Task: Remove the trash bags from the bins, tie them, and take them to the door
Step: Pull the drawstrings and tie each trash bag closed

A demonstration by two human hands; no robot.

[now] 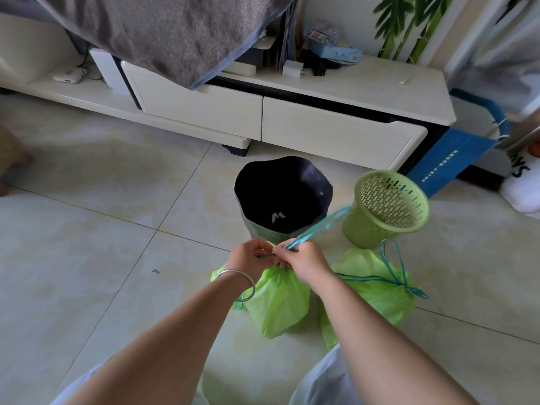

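A green trash bag (277, 302) stands on the tiled floor in front of me. My left hand (251, 258) and my right hand (304, 260) pinch its gathered neck and its blue drawstring (318, 226), which loops up and to the right. A second green bag (377, 290) lies to the right with its blue drawstring knotted. Behind the bags stand a dark bin (283, 197) and a green slotted basket (388, 206), both without bags.
A cream TV cabinet (336, 133) runs along the wall behind the bins. A grey blanket (175, 33) hangs at top left. A blue paper bag (450, 162) and a white item sit at the right. Open tiled floor stretches to the left.
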